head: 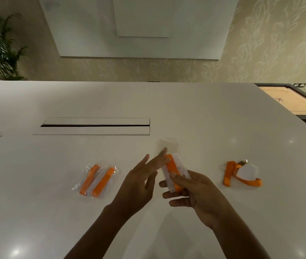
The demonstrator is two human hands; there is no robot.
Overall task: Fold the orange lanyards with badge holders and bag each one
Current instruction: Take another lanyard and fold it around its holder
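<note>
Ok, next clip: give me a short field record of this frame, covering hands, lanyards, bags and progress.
left hand: fingers straight, tips reaching to the folded lanyard, holds nothing
right hand: grips the folded lanyard with its white badge holder
empty bag: clear, flat on the table just beyond the hands
bagged lanyards: two, side by side, left of the hands
unfolded lanyard: loose on the table at right, badge holder attached
progress: two bagged, one in hand, one waiting
</note>
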